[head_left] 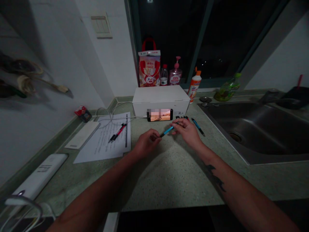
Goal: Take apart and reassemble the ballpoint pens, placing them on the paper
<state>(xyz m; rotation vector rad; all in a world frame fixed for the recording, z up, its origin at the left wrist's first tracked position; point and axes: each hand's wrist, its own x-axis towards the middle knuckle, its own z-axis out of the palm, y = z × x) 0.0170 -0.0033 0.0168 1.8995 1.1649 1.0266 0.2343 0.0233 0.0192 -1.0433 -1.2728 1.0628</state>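
A blue pen (168, 130) is held slantwise above the counter between my two hands. My left hand (148, 141) pinches its dark lower-left end. The fingers of my right hand (184, 129) close on its upper-right end. Just behind, a phone (160, 115) with a lit screen leans against a white box (160, 96). Another blue pen (198, 127) lies on the counter to the right of my right hand. Small dark and red items, partly hidden, lie behind my right fingers. To the left, red and black pens (118, 132) rest on printed sheets (103, 145).
A sink (260, 132) is set into the counter (169, 180) at right. A white flat box (83, 135), power strip (41, 175) and cables are at left. Behind stand a red bag (149, 69), several bottles and an orange-capped bottle (194, 86).
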